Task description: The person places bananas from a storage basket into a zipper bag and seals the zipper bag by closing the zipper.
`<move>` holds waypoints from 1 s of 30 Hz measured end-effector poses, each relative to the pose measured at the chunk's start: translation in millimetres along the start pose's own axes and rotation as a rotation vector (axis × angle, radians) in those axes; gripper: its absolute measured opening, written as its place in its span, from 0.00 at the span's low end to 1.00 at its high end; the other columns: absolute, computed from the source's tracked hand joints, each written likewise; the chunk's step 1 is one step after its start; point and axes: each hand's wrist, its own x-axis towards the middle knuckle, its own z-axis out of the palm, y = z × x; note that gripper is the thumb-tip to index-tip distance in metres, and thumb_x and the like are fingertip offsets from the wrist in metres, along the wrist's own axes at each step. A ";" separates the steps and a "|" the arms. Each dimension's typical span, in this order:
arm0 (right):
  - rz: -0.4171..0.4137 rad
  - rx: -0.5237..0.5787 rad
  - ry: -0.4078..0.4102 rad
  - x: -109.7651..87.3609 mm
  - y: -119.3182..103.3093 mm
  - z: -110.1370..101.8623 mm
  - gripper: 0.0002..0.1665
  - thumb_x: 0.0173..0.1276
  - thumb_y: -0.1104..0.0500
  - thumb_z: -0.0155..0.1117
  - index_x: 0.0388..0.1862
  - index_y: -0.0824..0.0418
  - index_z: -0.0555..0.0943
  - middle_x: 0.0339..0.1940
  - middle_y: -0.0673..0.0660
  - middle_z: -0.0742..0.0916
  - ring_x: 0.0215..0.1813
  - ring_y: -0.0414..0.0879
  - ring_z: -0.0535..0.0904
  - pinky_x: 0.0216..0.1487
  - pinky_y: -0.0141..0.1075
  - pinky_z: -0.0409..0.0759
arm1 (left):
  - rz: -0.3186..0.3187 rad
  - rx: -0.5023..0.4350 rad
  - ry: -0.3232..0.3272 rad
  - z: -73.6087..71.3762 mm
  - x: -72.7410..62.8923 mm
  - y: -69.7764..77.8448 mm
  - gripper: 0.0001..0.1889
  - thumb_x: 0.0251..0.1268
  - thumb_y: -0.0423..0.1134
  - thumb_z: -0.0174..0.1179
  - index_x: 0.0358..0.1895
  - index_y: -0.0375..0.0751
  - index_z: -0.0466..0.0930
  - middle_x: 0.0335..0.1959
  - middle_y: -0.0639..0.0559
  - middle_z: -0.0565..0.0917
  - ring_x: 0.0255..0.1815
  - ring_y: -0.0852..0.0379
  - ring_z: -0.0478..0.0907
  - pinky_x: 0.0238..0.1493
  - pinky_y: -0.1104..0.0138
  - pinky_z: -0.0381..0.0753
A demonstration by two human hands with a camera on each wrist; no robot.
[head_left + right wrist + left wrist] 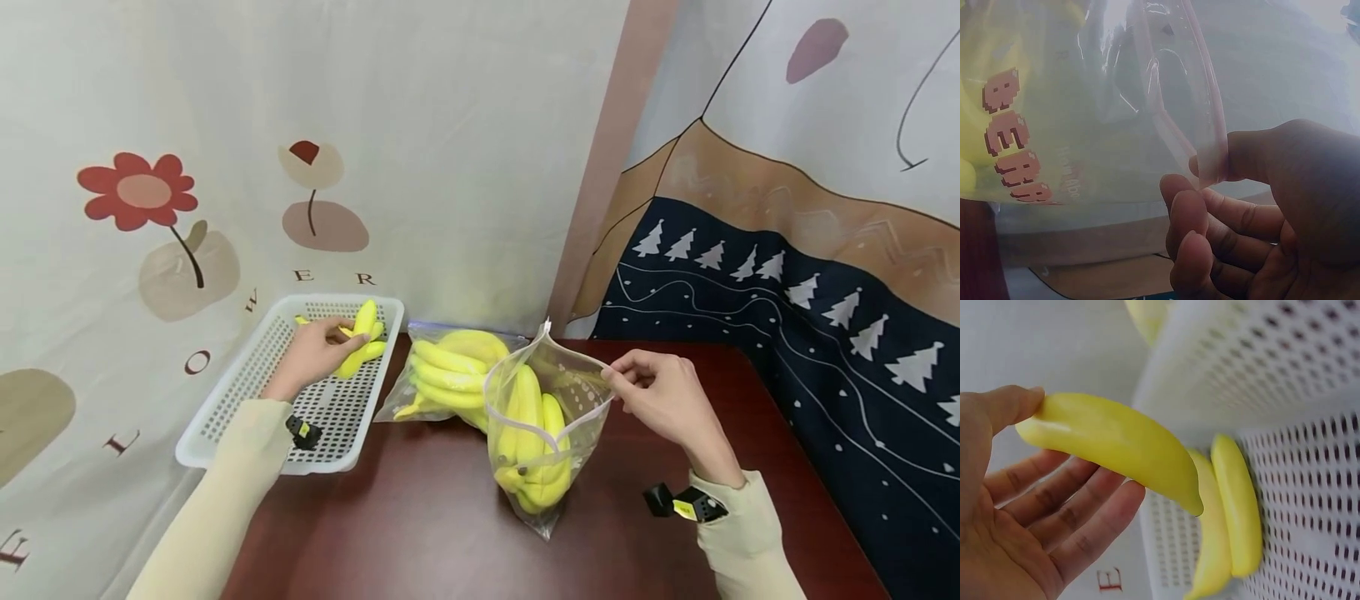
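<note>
Over the white basket (225, 392), my left hand (311, 354) pinches a yellow banana (1113, 437) near one end, between thumb and fingers. Two more bananas (1238, 506) lie side by side in the basket below it. My right hand (667, 396) pinches the rim of a clear zip bag (592, 417) at its right corner. The bag's mouth gapes wide, and several bananas (528, 408) stand inside. Pink letters (1013, 137) show on its side in the right wrist view.
Behind and left of the gaping bag, another zip bag (390, 400) with a blue-violet strip lies full of bananas. Everything rests on a dark red table (420, 508). A printed curtain (465, 167) hangs right behind the table.
</note>
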 end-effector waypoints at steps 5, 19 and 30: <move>0.004 -0.004 0.007 1.4 -1.2 -2.7 0.10 0.73 0.53 0.67 0.41 0.59 0.87 0.27 0.56 0.89 0.24 0.45 0.82 0.26 0.35 0.83 | 0.015 -0.031 0.033 3.9 -2.7 24.5 0.29 0.71 0.61 0.60 0.60 0.40 0.80 0.46 0.40 0.89 0.45 0.45 0.86 0.41 0.58 0.85; 0.022 0.002 -0.009 1.4 -1.8 -0.4 0.09 0.73 0.53 0.66 0.41 0.58 0.87 0.28 0.56 0.88 0.24 0.45 0.81 0.26 0.35 0.83 | 0.153 -0.194 0.045 9.9 -20.1 102.3 0.20 0.72 0.54 0.63 0.56 0.43 0.82 0.40 0.46 0.91 0.42 0.52 0.86 0.43 0.60 0.84; 0.021 0.011 -0.008 0.5 -5.1 -0.5 0.09 0.73 0.54 0.66 0.40 0.59 0.87 0.27 0.55 0.88 0.24 0.45 0.81 0.26 0.34 0.82 | 0.182 -0.438 -0.051 8.2 -28.6 150.0 0.20 0.72 0.50 0.64 0.59 0.41 0.80 0.44 0.43 0.90 0.38 0.52 0.88 0.36 0.63 0.90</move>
